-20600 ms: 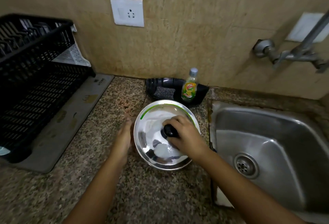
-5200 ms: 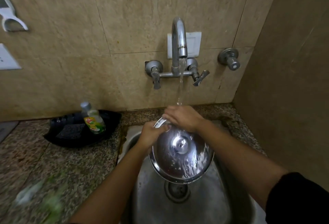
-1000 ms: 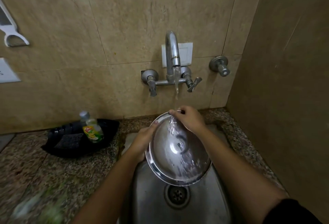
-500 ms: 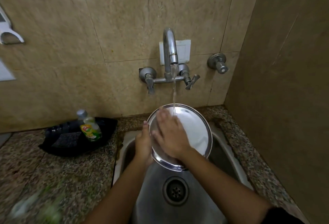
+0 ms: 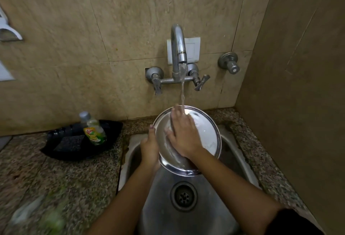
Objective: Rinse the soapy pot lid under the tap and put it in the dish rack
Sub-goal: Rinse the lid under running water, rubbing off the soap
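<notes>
The round steel pot lid (image 5: 206,137) is tilted over the steel sink (image 5: 240,161), its inner side facing me. Water runs from the wall tap (image 5: 178,47) onto its upper edge. My left hand (image 5: 150,146) grips the lid's left rim from behind. My right hand (image 5: 182,133) lies flat on the lid's inner face, fingers spread, with the stream landing at its fingertips. The dish rack is out of view.
A black tray (image 5: 61,148) on the granite counter (image 5: 56,176) left of the sink holds a dish-soap bottle (image 5: 93,129) and a dark scrub pad (image 5: 70,143). A side wall (image 5: 298,104) stands close on the right. The drain (image 5: 183,196) lies below the lid.
A second ago the lid's domed outer side faced me; it has been turned so the inner side faces me. My right hand moved from the top rim onto the inner face.
</notes>
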### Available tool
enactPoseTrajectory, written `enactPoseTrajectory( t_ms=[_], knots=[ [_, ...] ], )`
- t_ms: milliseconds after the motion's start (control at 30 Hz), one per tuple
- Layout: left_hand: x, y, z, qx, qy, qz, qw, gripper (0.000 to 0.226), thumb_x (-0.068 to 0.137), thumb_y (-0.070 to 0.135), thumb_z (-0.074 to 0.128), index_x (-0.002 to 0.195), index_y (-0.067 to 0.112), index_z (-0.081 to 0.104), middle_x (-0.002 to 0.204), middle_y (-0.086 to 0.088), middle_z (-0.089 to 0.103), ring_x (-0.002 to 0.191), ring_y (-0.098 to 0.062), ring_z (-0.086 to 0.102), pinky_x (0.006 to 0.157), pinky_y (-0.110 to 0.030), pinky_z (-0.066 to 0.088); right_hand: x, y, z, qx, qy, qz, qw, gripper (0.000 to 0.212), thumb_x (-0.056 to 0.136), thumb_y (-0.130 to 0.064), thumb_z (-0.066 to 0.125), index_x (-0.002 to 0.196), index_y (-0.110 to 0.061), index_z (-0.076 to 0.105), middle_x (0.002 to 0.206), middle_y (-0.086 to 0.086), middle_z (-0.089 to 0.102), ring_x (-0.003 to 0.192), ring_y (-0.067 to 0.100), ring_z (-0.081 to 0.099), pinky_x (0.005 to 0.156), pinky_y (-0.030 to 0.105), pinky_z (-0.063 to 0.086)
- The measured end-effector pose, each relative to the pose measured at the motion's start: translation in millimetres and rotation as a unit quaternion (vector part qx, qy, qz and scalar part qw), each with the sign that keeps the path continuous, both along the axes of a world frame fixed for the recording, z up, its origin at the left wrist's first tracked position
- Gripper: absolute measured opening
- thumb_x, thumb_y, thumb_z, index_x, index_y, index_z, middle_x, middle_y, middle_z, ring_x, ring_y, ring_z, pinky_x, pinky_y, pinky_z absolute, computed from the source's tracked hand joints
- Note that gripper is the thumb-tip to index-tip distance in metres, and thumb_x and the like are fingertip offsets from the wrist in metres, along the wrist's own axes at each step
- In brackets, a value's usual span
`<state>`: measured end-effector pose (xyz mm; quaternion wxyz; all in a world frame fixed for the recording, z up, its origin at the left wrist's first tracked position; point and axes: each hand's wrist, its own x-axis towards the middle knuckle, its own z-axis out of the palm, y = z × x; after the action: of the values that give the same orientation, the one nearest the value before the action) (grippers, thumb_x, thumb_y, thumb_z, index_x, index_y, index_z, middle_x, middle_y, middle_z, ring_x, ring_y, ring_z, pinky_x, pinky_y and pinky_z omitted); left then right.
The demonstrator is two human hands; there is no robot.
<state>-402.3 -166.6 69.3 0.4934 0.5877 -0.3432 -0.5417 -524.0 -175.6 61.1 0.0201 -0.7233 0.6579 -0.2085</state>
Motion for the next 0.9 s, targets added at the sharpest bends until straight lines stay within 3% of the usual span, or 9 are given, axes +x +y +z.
enactPoseTrajectory(
  t_ms=[100, 167, 333, 400, 533, 667, 733, 800, 900],
  knots=[
    [5, -4, 5, -0.029, -0.004, 0.017, 0.999, 0.048, 0.095, 0.048, 0.045, 0.078, 0.01, 0.07, 0.075, -0.009, 0.071, 0.071, -0.023, 0.068, 0.066, -0.028, 0.052, 9, 29, -8, 0.003, 0.05, 0.126, 0.991, 0.063, 0.099, -0.046, 0.025, 0.153, -0.021, 0.004, 0.162, -0.004, -0.002, 0.147, 0.009, -0.008, 0.12, 0.037, 0.0],
    [11, -8, 2, -0.036, -0.001, 0.034, 0.999, 0.045, 0.095, 0.045, 0.046, 0.076, 0.01, 0.068, 0.076, -0.009, 0.07, 0.073, -0.025, 0.067, 0.068, -0.03, 0.053, -7, 48, -21, 0.018, 0.067, 0.137, 0.988, 0.064, 0.098, -0.05, 0.023, 0.153, -0.025, 0.0, 0.161, -0.008, -0.005, 0.146, 0.007, -0.012, 0.121, 0.037, 0.0],
    [13, -5, 2, -0.032, -0.011, 0.042, 0.999, 0.045, 0.096, 0.044, 0.045, 0.073, 0.011, 0.065, 0.072, -0.006, 0.067, 0.071, -0.024, 0.065, 0.06, -0.028, 0.05, -52, 36, -24, 0.034, 0.047, -0.087, 0.994, 0.073, 0.096, -0.056, 0.022, 0.152, -0.015, -0.002, 0.162, 0.003, -0.003, 0.148, 0.017, -0.007, 0.119, 0.036, -0.002],
    [6, 2, 1, -0.039, -0.014, 0.025, 0.999, 0.047, 0.096, 0.043, 0.045, 0.069, 0.011, 0.065, 0.066, -0.004, 0.067, 0.064, -0.019, 0.064, 0.058, -0.027, 0.05, -44, 14, -10, -0.003, 0.033, -0.102, 0.994, 0.073, 0.096, -0.055, 0.022, 0.152, -0.013, -0.001, 0.162, 0.005, -0.002, 0.148, 0.018, -0.005, 0.12, 0.039, -0.001],
    [-6, 1, 2, -0.039, -0.006, -0.002, 0.999, 0.048, 0.095, 0.046, 0.045, 0.073, 0.011, 0.069, 0.069, -0.007, 0.071, 0.069, -0.023, 0.068, 0.065, -0.029, 0.052, 3, 3, 4, -0.04, 0.004, 0.045, 0.998, 0.067, 0.098, -0.045, 0.028, 0.152, -0.016, 0.0, 0.161, 0.0, -0.005, 0.147, 0.013, -0.01, 0.121, 0.041, 0.001],
    [1, -8, 5, -0.045, 0.009, 0.003, 0.999, 0.047, 0.096, 0.044, 0.046, 0.085, 0.006, 0.071, 0.078, -0.008, 0.072, 0.075, -0.021, 0.069, 0.063, -0.023, 0.052, 4, 42, -20, -0.02, 0.066, 0.221, 0.973, 0.065, 0.1, -0.045, 0.029, 0.153, -0.019, 0.002, 0.161, -0.003, -0.001, 0.147, 0.009, -0.007, 0.12, 0.034, 0.002],
    [8, -14, 7, -0.046, -0.007, 0.022, 0.999, 0.045, 0.096, 0.041, 0.048, 0.085, 0.004, 0.069, 0.074, -0.006, 0.069, 0.07, -0.021, 0.066, 0.057, -0.02, 0.051, -23, 58, -34, -0.021, 0.125, 0.247, 0.961, 0.069, 0.097, -0.043, 0.04, 0.153, -0.02, 0.005, 0.162, -0.003, 0.004, 0.148, 0.01, -0.002, 0.12, 0.034, 0.006],
    [17, -22, 2, -0.036, -0.012, 0.034, 0.999, 0.044, 0.094, 0.043, 0.051, 0.079, 0.005, 0.068, 0.073, -0.006, 0.068, 0.074, -0.025, 0.064, 0.064, -0.026, 0.052, -49, 67, -42, -0.045, 0.138, 0.233, 0.962, 0.069, 0.092, -0.023, 0.054, 0.151, -0.019, 0.019, 0.159, 0.0, 0.021, 0.147, 0.015, 0.016, 0.117, 0.038, 0.025],
    [20, -23, -2, -0.014, 0.006, 0.015, 1.0, 0.04, 0.094, 0.041, 0.051, 0.075, 0.01, 0.068, 0.08, -0.01, 0.069, 0.078, -0.028, 0.065, 0.077, -0.036, 0.052, -73, 64, -44, -0.106, 0.121, 0.223, 0.961, 0.047, 0.096, -0.018, 0.043, 0.144, -0.018, 0.039, 0.15, -0.001, 0.04, 0.139, 0.017, 0.036, 0.107, 0.041, 0.04]
  ],
)
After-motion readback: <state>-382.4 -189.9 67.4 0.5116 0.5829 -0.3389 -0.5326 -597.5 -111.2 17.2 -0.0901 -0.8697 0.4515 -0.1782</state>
